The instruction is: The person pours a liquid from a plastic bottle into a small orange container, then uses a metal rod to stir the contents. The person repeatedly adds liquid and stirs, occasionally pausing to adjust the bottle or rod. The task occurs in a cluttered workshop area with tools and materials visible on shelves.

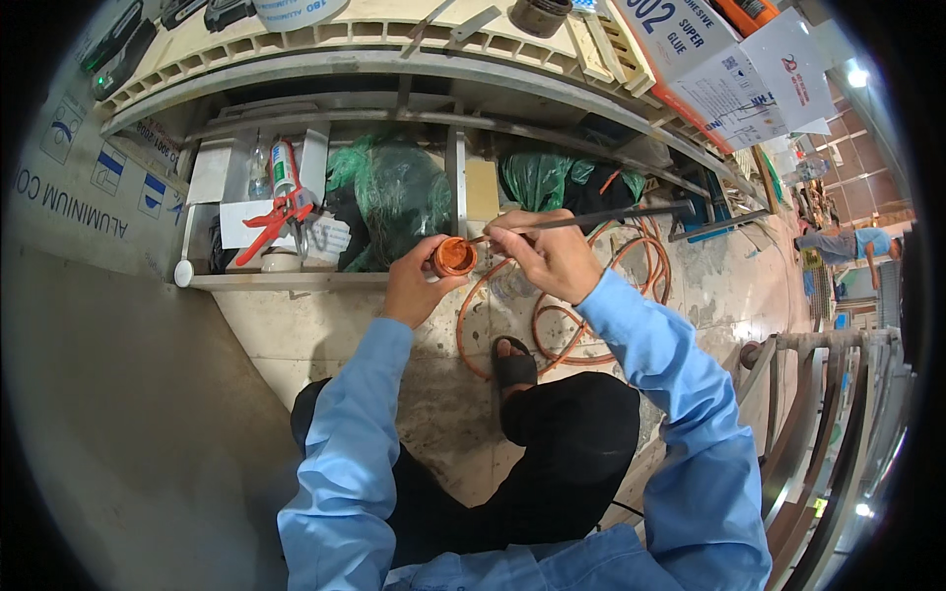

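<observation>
My left hand (414,284) is wrapped round a small open jar (454,258) with orange, paste-like stuff inside. In my right hand (554,258) I pinch a long thin tool (621,214). It is dark and flat on the side reaching out to the right, and its kind is not clear. The short tip of the tool points left at the jar's rim; I cannot tell whether it touches. Both hands are held close together, in front of the shelf under the workbench and above the floor.
A caulking gun (279,219) with a cartridge lies in the left shelf bay, beside green plastic bags (389,197). Orange hose (567,335) coils on the floor near my sandalled foot (513,364). A white carton (724,74) stands on the bench. A metal rack (838,424) is at right; another person (852,244) is farther off.
</observation>
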### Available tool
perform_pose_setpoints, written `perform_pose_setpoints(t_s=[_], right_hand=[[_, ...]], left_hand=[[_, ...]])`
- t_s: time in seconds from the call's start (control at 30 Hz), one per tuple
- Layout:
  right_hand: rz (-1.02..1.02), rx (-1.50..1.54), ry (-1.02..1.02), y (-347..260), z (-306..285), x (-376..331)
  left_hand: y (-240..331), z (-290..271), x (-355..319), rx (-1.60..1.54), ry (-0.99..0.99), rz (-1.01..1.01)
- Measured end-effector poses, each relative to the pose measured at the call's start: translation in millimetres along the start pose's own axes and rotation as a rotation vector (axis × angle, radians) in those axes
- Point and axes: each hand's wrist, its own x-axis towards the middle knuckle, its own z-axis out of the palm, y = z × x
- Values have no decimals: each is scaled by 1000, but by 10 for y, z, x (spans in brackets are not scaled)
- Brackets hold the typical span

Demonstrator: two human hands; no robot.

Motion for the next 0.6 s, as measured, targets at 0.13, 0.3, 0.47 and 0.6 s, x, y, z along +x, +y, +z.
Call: perform_pose_setpoints(t_s=[0.13,0.3,0.47,0.6], right_hand=[[-1,168,-83,33,27,-7],[-30,-84,-29,76,-12,-1],[-165,61,-93,30,46,-27],[47,-64,-92,46,-31,-41]], left_hand=[[-25,1,1,-4,2,-26],[-34,27,-1,5,-15,-21],[-12,2,8,-16,4,0],[-2,-14,-21,20,7,10]])
